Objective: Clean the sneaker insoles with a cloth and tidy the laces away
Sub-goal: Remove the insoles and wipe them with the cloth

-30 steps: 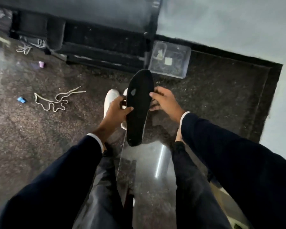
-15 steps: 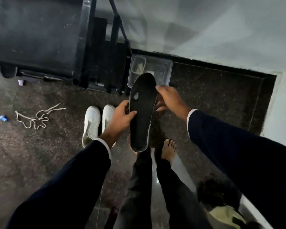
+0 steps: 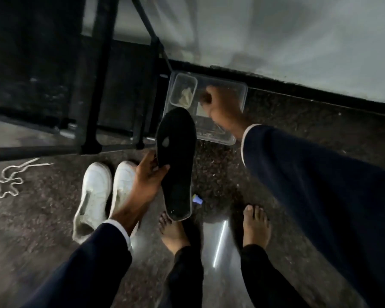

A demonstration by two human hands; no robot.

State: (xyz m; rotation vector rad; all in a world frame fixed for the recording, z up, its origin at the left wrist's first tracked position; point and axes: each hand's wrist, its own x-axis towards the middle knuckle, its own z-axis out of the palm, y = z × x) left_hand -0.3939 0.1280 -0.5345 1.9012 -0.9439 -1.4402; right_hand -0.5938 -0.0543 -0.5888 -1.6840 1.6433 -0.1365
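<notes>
My left hand [image 3: 148, 176] grips a black insole [image 3: 178, 163] by its left edge and holds it upright above the floor. My right hand [image 3: 222, 105] is stretched out over a clear plastic box [image 3: 242, 92] by the wall, fingers curled down into it; whether it holds anything is hidden. A smaller clear tub [image 3: 183, 90] with a pale crumpled cloth [image 3: 187, 95] sits in the box's left part. Two white sneakers [image 3: 93, 196] without laces stand side by side left of my left hand. A white lace [image 3: 7, 181] lies loose on the floor at far left.
A dark metal-framed piece of furniture [image 3: 91, 85] stands behind the sneakers. My bare feet [image 3: 256, 223] rest on the speckled dark floor below the insole. A small blue-and-white object [image 3: 197, 200] lies beside the insole's heel. A light wall rises behind the box.
My right hand has let go of the insole and moved up into the clear box. My left hand alone holds the insole now. The view has tilted downward.
</notes>
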